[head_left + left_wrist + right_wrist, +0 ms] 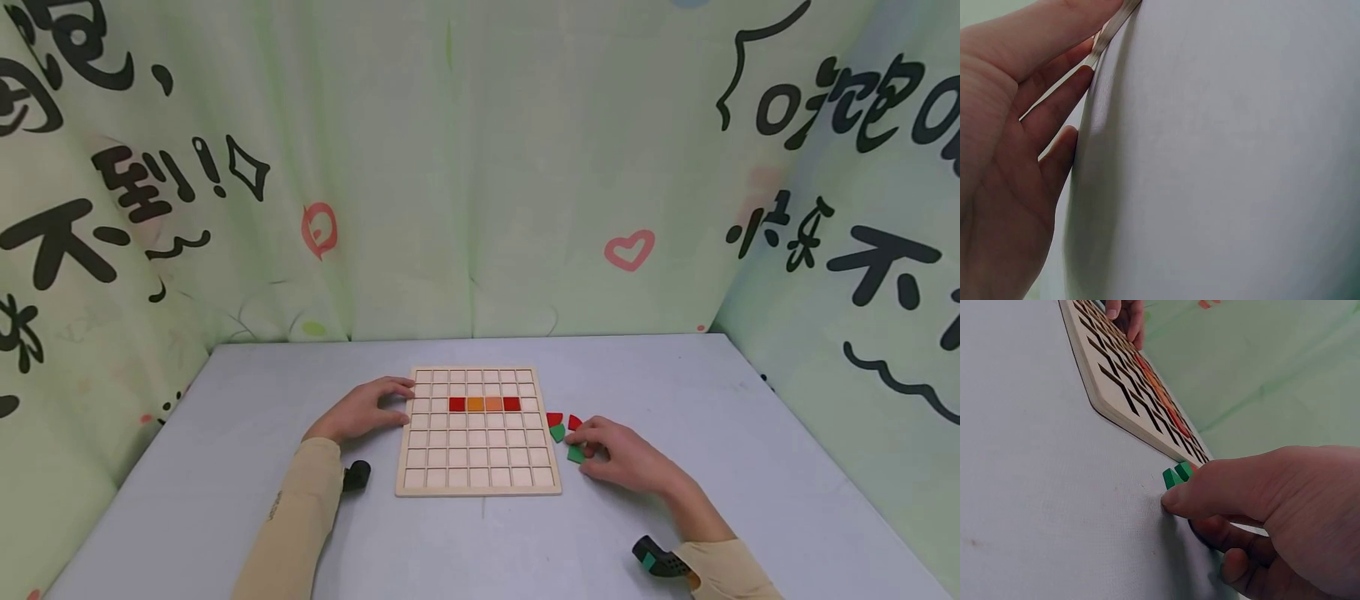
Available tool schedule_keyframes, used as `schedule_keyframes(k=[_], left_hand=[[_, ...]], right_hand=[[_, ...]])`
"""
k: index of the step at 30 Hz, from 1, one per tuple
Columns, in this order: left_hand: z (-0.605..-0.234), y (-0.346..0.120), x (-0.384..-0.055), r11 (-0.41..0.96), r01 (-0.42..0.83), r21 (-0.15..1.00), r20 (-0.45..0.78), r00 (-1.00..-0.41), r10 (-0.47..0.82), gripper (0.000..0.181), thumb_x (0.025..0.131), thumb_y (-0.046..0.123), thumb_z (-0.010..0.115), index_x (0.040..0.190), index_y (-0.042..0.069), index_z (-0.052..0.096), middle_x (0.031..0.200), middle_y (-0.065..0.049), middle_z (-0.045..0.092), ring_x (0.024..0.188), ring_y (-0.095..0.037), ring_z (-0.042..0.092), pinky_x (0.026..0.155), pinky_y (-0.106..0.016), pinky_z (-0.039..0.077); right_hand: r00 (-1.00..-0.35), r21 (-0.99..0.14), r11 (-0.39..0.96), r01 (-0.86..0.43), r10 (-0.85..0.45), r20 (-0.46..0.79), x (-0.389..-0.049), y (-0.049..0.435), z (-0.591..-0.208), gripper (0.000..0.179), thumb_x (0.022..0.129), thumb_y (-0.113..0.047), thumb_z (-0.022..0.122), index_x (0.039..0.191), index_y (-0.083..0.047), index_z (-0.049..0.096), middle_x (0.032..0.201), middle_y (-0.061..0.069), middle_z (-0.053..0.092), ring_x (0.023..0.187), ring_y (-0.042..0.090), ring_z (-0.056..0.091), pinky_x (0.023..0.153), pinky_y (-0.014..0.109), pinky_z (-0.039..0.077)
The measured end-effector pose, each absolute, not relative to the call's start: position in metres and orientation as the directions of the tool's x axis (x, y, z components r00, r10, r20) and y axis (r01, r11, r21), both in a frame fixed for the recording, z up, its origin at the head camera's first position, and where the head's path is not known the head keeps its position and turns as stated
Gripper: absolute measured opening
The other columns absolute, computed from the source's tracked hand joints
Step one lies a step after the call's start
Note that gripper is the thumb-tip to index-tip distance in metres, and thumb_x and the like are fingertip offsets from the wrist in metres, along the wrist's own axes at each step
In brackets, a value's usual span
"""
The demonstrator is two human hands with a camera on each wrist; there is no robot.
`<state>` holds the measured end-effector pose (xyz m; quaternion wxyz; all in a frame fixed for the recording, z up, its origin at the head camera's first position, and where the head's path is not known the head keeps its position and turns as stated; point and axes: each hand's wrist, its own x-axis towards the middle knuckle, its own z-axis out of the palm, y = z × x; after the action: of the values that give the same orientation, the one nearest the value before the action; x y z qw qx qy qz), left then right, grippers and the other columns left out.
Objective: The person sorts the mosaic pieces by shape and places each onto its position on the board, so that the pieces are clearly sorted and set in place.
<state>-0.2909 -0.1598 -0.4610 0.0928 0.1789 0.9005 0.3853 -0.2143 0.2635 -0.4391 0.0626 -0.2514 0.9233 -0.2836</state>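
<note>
A pale wooden grid board lies flat on the table, with two red and two orange tiles in a row of its squares. My left hand rests against the board's left edge, fingers and thumb spread along it, as the left wrist view also shows at the rim. Beside the right edge, my right hand pinches a green tile between thumb and index finger. In the right wrist view the thumb covers part of that tile. Another green tile lies near the fingertips.
Two red pieces lie close to the board's right side. The white table stands against a patterned pale green curtain. A black device is worn at the right wrist, another at the left.
</note>
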Motion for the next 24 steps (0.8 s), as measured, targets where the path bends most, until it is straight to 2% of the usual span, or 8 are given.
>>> schedule_keyframes(k=[6,14,24], left_hand=[[-0.4571,-0.1582,-0.2890,0.635,0.247,0.732,-0.031,-0.919,0.393,0.036,0.085,0.021,0.077,0.118,0.012,0.067,0.144,0.000,0.050,0.141,-0.027,0.035,0.115,-0.047,0.029],[-0.4536,-0.1574,-0.2870,0.638,0.249,0.729,-0.031,-0.918,0.395,0.036,0.085,0.020,0.076,0.119,0.011,0.067,0.144,-0.002,0.050,0.141,-0.028,0.035,0.115,-0.047,0.029],[-0.4529,-0.1567,-0.2855,0.631,0.248,0.735,-0.029,-0.919,0.394,0.036,0.085,0.019,0.077,0.119,0.010,0.067,0.144,-0.003,0.050,0.141,-0.029,0.035,0.115,-0.048,0.029]], right_hand=[[-0.856,-0.564,0.703,-0.433,-0.516,0.015,-0.2145,0.2639,-0.4366,0.028,0.085,-0.005,0.071,0.113,-0.007,0.070,0.104,0.001,0.057,0.085,0.014,0.052,0.067,0.024,0.047],[-0.873,-0.604,0.682,-0.413,-0.486,0.049,-0.2159,0.2637,-0.4398,0.029,0.084,-0.011,0.076,0.110,-0.006,0.065,0.098,-0.001,0.059,0.083,0.012,0.055,0.069,0.023,0.049],[-0.906,-0.587,0.724,-0.361,-0.422,0.036,-0.2156,0.2588,-0.4433,0.029,0.081,-0.015,0.080,0.103,-0.008,0.063,0.091,-0.002,0.058,0.079,0.012,0.054,0.067,0.024,0.049]])
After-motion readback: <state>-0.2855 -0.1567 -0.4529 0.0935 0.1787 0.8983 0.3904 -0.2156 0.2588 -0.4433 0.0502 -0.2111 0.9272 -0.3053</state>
